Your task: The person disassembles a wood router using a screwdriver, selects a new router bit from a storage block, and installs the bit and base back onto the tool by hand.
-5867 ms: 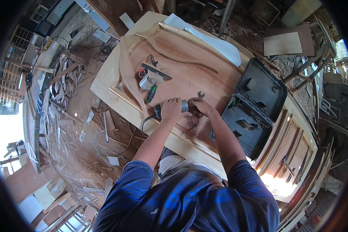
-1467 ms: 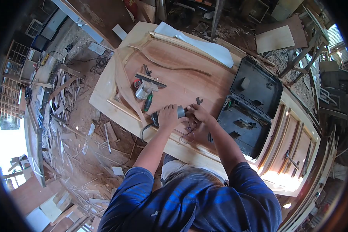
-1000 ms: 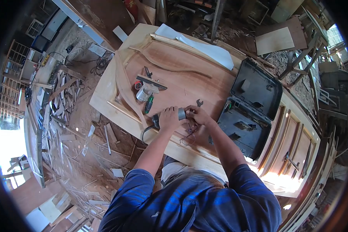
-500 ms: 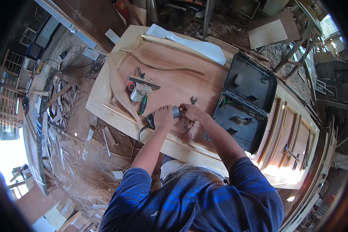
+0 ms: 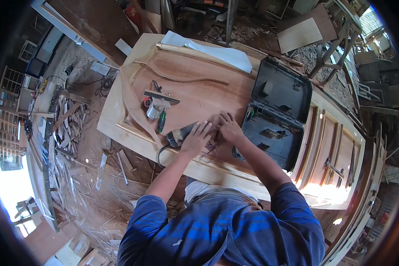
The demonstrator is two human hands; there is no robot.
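A dark corded power tool (image 5: 176, 138) lies on its side on the wooden door panel (image 5: 190, 99), its exact kind unclear. My left hand (image 5: 197, 139) wraps over its body from above. My right hand (image 5: 229, 128) is at the tool's front end, fingers curled. What the right fingers hold is blurred and partly hidden. Thin cord or wire (image 5: 209, 153) lies below the hands. To the left are a green-handled screwdriver (image 5: 162, 121), a silver metal cylinder (image 5: 154, 110) and a dark straight bar (image 5: 162, 96).
An open black tool case (image 5: 275, 133) stands on the panel at right. A curved wooden strip (image 5: 181, 79) and a white sheet (image 5: 217, 54) lie along the far side. A hammer (image 5: 334, 169) rests farther right. Wood scraps (image 5: 71, 122) cover the floor at left.
Both hands have shifted slightly to the right along the tool, uncovering more of its body. The wrench seen beyond the right hand no longer shows clearly. The whole view has shifted a little.
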